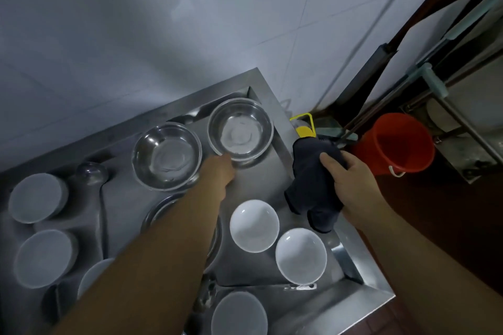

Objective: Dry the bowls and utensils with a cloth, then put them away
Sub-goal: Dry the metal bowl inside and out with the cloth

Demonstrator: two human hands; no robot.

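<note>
fingers grip dark cloth, steel bowl nearby

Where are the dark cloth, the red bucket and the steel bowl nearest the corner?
dark cloth (pixel 313 171), head view, middle of the bunched fabric
red bucket (pixel 364 151), head view, outer wall
steel bowl nearest the corner (pixel 241 130), head view, inner bottom

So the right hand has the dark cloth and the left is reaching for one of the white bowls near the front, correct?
Not quite. In the head view the right hand does hold the dark cloth, but the left hand reaches to the far steel bowl by the wall, not a white bowl.
</note>
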